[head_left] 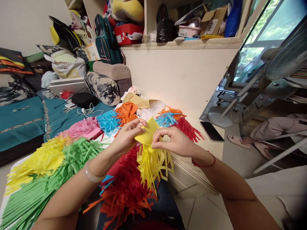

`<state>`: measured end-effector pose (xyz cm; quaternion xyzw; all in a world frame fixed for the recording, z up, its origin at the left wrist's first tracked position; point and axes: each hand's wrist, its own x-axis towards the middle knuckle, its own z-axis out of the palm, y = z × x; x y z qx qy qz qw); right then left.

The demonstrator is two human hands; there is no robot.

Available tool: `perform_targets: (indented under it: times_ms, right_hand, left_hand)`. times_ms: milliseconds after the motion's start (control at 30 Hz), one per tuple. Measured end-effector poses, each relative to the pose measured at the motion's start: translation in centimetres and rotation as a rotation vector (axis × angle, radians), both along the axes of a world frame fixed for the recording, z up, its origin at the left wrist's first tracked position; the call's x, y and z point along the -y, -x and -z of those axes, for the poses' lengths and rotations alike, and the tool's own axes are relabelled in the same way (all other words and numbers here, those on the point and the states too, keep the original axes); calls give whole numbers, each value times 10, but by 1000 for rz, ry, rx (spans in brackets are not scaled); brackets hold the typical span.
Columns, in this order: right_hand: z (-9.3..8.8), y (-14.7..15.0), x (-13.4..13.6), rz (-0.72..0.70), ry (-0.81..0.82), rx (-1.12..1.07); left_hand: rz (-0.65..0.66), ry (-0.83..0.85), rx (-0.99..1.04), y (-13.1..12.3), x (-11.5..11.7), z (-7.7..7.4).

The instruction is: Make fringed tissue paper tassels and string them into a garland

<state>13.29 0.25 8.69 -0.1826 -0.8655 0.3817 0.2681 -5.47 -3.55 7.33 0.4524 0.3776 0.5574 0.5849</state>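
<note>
Between my hands hangs a yellow fringed paper tassel (151, 163), its uncut top part upward and its cut strips dangling. My left hand (131, 132) pinches the left edge of the uncut part, thumb in front. My right hand (171, 139) pinches the paper lower down on the right, thumb against fingertips, where the strips begin. Below it, red fringed paper (124, 172) and orange fringed paper (120, 204) lie over my lap. To the left, green fringed paper (79, 156) and yellow fringed paper (40, 158) are spread on the white table.
Pink (79, 127), blue (109, 121) and orange fringed bundles (127, 111) lie behind my left hand. Dark red fringe (188, 127) and a phone (212, 131) lie to the right. A standing fan (285, 54) is at far right; a cluttered shelf (182, 44) runs along the back.
</note>
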Motion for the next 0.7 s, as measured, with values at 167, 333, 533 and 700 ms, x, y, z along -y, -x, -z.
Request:
perform_targets:
  times_ms: [167,333,533,700]
  right_hand:
    - [-2,0,-8,3,150,5]
    - [0,-2,-13,-66,232,51]
    - [-2,-7,17,100,-312,19]
    - [6,-6,29,198,-643,85]
  left_hand:
    - [55,-2,-18,-1,-3,0]
    - [110,-5,-47,-3,-5,-2]
    - [87,-16,-49,-3,-5,-8]
    - [62,-19,-50,-5,-5,-11]
